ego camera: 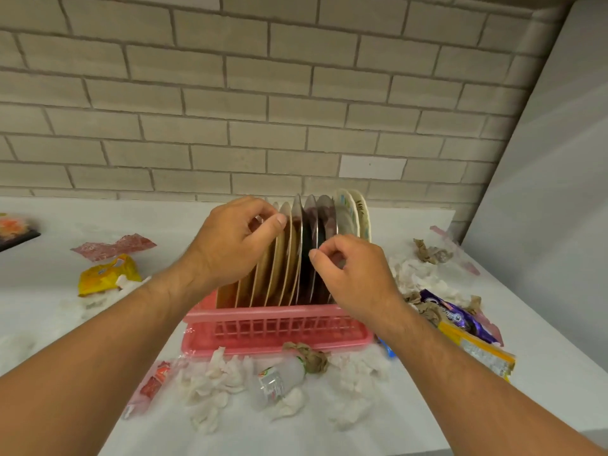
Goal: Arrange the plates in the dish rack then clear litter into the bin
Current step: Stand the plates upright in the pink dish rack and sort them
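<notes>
Plates: upright on edge in the pink dish rack, rims up, straight ahead of both my hands.
Left hand: pinching a tan plate by its rim, at the left of the row.
Right hand: pinching a grey plate by its rim, mid-row.
Litter: tissue wads and a crushed bottle along the rack's front edge on the counter.
Bin: not in view.
</notes>
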### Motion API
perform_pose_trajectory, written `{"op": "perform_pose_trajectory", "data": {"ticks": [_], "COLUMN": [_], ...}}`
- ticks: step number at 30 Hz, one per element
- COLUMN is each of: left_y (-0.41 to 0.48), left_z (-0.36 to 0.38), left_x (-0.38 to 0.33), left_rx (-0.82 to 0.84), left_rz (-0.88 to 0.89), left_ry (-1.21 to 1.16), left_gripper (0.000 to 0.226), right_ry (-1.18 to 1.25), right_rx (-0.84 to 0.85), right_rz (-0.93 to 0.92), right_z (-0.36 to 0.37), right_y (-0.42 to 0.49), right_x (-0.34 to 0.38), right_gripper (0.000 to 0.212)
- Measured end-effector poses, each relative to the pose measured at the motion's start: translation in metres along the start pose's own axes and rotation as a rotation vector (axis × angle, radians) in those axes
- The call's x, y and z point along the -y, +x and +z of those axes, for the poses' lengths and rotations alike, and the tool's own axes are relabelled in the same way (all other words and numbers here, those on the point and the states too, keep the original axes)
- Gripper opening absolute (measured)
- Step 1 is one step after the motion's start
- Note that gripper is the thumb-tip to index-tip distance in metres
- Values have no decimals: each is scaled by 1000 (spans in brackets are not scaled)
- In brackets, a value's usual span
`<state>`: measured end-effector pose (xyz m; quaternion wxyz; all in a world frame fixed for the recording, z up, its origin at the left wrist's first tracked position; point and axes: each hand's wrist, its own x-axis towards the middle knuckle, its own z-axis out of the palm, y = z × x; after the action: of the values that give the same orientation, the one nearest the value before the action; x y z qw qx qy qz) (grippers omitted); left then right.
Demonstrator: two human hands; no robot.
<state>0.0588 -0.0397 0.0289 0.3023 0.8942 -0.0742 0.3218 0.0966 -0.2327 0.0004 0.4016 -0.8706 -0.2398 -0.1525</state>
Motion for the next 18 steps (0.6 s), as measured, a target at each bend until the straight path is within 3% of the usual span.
{"op": "perform_pose_trajectory", "data": {"ticks": [10, 18], "left_y": [-23, -45], "left_z": [32, 15], "left_x": [-26, -28], "left_rx": [117, 351], "left_rz": [-15, 43], "left_ry": [-8, 193], "left_gripper": [22, 49], "right_ry": [-49, -212], "right_rx": [67, 136], "right_rz": [53, 111], "right_z": [-35, -47], "right_y": [-32, -60], "right_x": [-27, -10], "right_gripper": [13, 23]}}
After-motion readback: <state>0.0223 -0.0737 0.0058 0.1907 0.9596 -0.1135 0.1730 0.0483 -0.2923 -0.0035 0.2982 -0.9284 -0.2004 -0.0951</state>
